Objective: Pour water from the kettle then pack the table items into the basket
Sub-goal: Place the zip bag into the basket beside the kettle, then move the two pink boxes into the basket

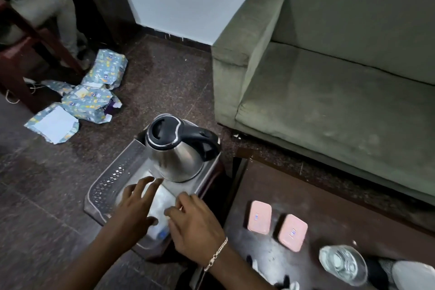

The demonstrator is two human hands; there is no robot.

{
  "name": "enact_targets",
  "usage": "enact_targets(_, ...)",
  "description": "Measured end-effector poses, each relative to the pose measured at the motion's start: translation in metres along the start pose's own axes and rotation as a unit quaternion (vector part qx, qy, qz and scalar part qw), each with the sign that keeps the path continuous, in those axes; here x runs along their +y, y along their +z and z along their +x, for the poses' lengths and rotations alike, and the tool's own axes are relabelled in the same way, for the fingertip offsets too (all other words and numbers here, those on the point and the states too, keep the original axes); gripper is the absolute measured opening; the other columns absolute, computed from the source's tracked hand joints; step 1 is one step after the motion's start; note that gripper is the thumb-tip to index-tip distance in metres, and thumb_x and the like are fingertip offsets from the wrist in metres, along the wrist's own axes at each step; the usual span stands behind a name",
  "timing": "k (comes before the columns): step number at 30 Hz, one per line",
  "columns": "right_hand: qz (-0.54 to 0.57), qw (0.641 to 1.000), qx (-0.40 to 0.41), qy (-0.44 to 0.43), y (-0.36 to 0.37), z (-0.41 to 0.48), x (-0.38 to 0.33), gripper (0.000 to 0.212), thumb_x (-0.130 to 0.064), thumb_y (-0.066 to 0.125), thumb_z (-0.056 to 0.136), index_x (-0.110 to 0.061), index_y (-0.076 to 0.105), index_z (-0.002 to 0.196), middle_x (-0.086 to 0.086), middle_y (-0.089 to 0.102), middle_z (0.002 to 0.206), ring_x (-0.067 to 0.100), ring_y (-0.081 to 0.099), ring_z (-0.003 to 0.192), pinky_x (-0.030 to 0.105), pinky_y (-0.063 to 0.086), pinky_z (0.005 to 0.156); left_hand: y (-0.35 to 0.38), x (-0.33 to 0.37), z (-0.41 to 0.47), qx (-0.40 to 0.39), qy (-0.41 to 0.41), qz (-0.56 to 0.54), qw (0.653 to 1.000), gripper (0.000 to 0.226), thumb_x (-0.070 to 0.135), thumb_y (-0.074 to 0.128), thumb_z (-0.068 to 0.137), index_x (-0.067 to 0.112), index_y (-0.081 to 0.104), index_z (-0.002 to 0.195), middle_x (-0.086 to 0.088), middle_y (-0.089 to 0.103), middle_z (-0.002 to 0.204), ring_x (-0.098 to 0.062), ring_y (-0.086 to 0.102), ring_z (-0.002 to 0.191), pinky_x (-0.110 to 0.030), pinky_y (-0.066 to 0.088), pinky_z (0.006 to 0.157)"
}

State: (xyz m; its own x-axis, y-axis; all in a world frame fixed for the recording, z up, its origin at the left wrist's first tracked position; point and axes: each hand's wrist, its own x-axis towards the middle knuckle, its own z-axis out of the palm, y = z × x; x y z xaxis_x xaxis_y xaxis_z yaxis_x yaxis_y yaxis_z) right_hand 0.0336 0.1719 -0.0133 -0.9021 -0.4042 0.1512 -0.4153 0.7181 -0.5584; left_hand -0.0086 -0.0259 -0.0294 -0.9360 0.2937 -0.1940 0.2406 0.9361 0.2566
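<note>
Shiny steel kettle (175,148) with black lid, upright in a perforated plastic basket (110,183) at centre frame. Left hand (136,205) and right hand (195,221), fingers spread, holding nothing, low over a blurred clear packet (157,214) inside the basket. Two pink rounded boxes (259,217) and a clear glass (342,263) on the dark table (329,207) at lower right; olive fabric sofa (329,66) behind, speckled stone floor (47,195).

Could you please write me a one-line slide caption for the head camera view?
Both hands, left and right, reach into the basket holding the steel kettle; two pink boxes wait on the table.

We see dim, flat indoor light; glare streaks the kettle (175,158); both hands blur slightly; wide-angle distortion bends the edges.
</note>
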Motion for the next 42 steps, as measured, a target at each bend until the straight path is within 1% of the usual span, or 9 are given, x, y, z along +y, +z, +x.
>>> enact_targets(4,0.039,0.997,0.058,0.041,-0.036,-0.056,0.027,0.018,-0.026,0.056,0.097,-0.017,0.066,0.108,0.004,0.053,0.104,0.024,0.052,0.093,0.038,0.048,0.084,-0.006,0.05,-0.017,0.054,0.036,-0.022,0.998,0.113,0.013,0.103,0.044,0.016,0.048,0.142,-0.009,0.051,0.136,-0.028,0.045,0.108,-0.051,0.056,0.084)
enact_targets(12,-0.075,0.978,0.033,0.194,-0.069,-0.175,0.114,0.023,-0.034,0.066,0.085,-0.023,0.063,0.104,0.0,0.055,0.105,0.024,0.059,0.091,0.037,0.053,0.077,0.042,0.173,-0.014,-0.01,0.138,-0.065,0.988,0.091,0.029,0.089,0.07,0.016,0.044,0.148,-0.003,0.041,0.148,-0.027,0.045,0.13,-0.037,0.041,0.111)
enact_targets(16,-0.165,0.932,-0.095,0.308,-0.066,-0.206,0.159,0.056,-0.042,0.065,0.082,-0.019,0.056,0.132,0.007,0.053,0.136,0.031,0.054,0.119,0.043,0.044,0.093,0.09,0.223,0.009,-0.083,0.166,-0.022,0.982,0.093,0.032,0.081,0.078,0.016,0.031,0.154,-0.002,0.031,0.155,-0.028,0.039,0.136,-0.037,0.037,0.114)
enact_targets(21,-0.207,0.907,-0.154,0.334,-0.05,-0.211,0.194,0.098,-0.046,0.074,0.075,-0.01,0.027,0.154,0.013,0.034,0.154,0.032,0.033,0.141,0.047,0.029,0.109,0.135,0.248,0.039,-0.132,0.153,0.041,0.978,0.102,0.024,0.082,0.077,0.019,0.02,0.158,-0.002,0.012,0.166,-0.03,0.023,0.149,-0.046,0.042,0.112)
enact_targets(25,-0.217,0.896,-0.174,0.347,-0.041,-0.207,0.21,0.104,-0.045,0.072,0.079,-0.005,0.016,0.157,0.013,0.028,0.16,0.029,0.022,0.15,0.05,0.019,0.117,0.156,0.252,0.06,-0.166,0.164,0.073,0.97,0.102,0.021,0.082,0.079,0.015,0.019,0.158,-0.005,0.018,0.165,-0.034,0.029,0.146,-0.047,0.04,0.113)
enact_targets(27,-0.214,0.897,-0.167,0.348,-0.04,-0.209,0.212,0.099,-0.041,0.067,0.081,-0.005,0.016,0.157,0.01,0.032,0.158,0.026,0.022,0.15,0.05,0.016,0.116,0.158,0.25,0.063,-0.155,0.195,0.09,0.964,0.094,0.02,0.076,0.082,0.01,0.021,0.158,-0.007,0.028,0.16,-0.032,0.039,0.137,-0.039,0.035,0.114)
enact_targets(30,-0.19,0.907,-0.126,0.355,-0.044,-0.213,0.2,0.098,-0.045,0.066,0.078,-0.011,0.021,0.157,0.005,0.035,0.158,0.021,0.026,0.149,0.046,0.016,0.117,0.145,0.239,0.055,-0.118,0.24,0.091,0.959,0.088,0.02,0.068,0.084,0.002,0.022,0.157,-0.011,0.031,0.16,-0.029,0.033,0.144,-0.035,0.026,0.118)
enact_targets(36,-0.124,0.941,-0.023,0.314,-0.075,-0.184,0.132,0.107,-0.063,0.066,0.063,-0.018,0.032,0.155,-0.001,0.046,0.15,0.02,0.043,0.139,0.042,0.016,0.114,0.046,0.186,0.012,-0.099,0.215,-0.038,0.971,0.106,0.021,0.082,0.072,0.015,0.023,0.159,0.0,0.027,0.164,-0.019,0.027,0.149,-0.02,0.018,0.119)
enact_targets(42,-0.058,0.969,0.062,0.231,-0.066,-0.099,0.046,0.107,-0.07,0.064,0.057,-0.019,0.043,0.149,-0.008,0.054,0.139,0.01,0.047,0.126,0.032,0.02,0.104,-0.051,0.083,-0.017,-0.072,0.149,-0.012,0.986,0.108,0.022,0.091,0.067,0.02,0.03,0.156,0.004,0.032,0.161,-0.015,0.036,0.144,-0.017,0.028,0.113)
